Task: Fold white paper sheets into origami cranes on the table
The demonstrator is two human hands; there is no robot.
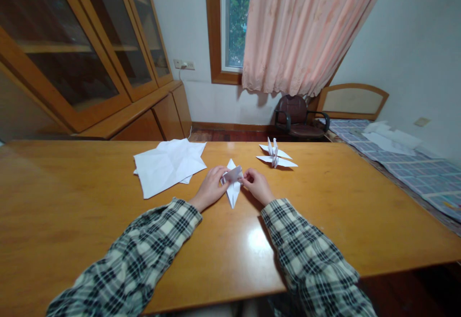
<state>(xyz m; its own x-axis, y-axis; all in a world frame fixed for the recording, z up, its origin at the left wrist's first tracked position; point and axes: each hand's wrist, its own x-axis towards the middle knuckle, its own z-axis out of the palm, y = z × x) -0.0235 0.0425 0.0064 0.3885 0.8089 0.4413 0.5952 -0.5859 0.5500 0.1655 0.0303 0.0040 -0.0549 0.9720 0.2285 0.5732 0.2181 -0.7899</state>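
A partly folded sheet of white origami paper (233, 196) lies on the wooden table in front of me, long and pointed at both ends, with one flap raised across its middle. My left hand (213, 187) grips its left side, fingers closed over the edge near the flap. From the right, my right hand (257, 186) pinches the right edge of the flap between thumb and fingers. The fingertips cover part of the folds. Beyond my right hand stand folded paper cranes (276, 160), wings spread, close together.
Creased white paper sheets (169, 165) lie in a loose pile on the table (223, 249), left of my hands. A glass-door cabinet (104, 43) stands at the left. Past the table are a brown armchair (293, 115), a pink curtain (298, 29) and a bed (406, 163).
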